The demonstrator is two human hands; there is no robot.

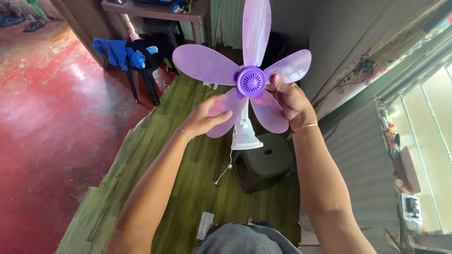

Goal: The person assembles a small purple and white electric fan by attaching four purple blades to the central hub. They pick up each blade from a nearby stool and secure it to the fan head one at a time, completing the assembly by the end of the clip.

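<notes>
A small fan with five translucent purple blades and a purple hub point(250, 81) is held up in front of me. Its white body point(245, 136) hangs below the hub, with a thin white cord dangling from it. My right hand point(291, 99) grips the fan just right of the hub, behind the blades. My left hand point(205, 115) pinches the lower left blade point(226, 113) between thumb and fingers.
A dark plastic stool point(266, 162) stands on the green wood-pattern mat point(188, 188) below the fan. A black chair with blue cloth point(127, 54) is at the back left, beside a red floor point(42, 117). Shelves with small items point(409, 188) line the right wall.
</notes>
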